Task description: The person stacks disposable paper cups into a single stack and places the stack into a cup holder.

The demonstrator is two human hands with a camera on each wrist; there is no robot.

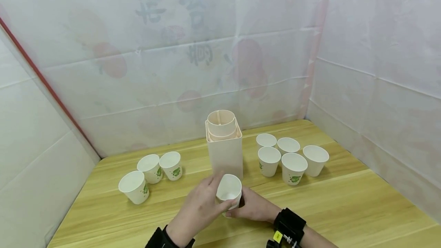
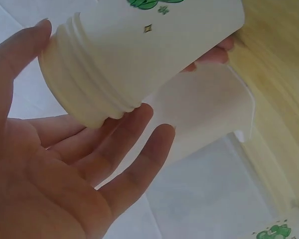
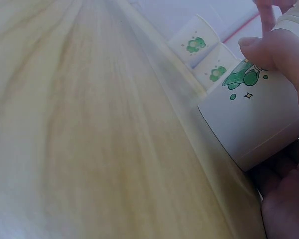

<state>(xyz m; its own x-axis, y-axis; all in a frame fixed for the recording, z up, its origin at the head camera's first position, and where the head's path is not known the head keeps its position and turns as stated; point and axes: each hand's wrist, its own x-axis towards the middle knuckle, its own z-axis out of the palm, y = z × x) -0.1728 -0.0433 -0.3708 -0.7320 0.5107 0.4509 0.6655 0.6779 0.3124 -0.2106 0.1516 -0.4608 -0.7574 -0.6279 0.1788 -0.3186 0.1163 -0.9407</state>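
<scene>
A small stack of nested white paper cups, with several rims one over another, is between my two hands in front of the container. My left hand holds the stack at its rims, thumb on one side and fingertips on the other. Lower down, my right hand grips the cup wall from the right. In the left wrist view, a green printed design shows on the stack. The right wrist view has the stack tilted close over the table, with the right thumb across its side.
Behind the hands stands a tall cream square container with a round tube in its top. To the left are three upright paper cups; several more cups stand at right. White sheeting rises behind the wooden table.
</scene>
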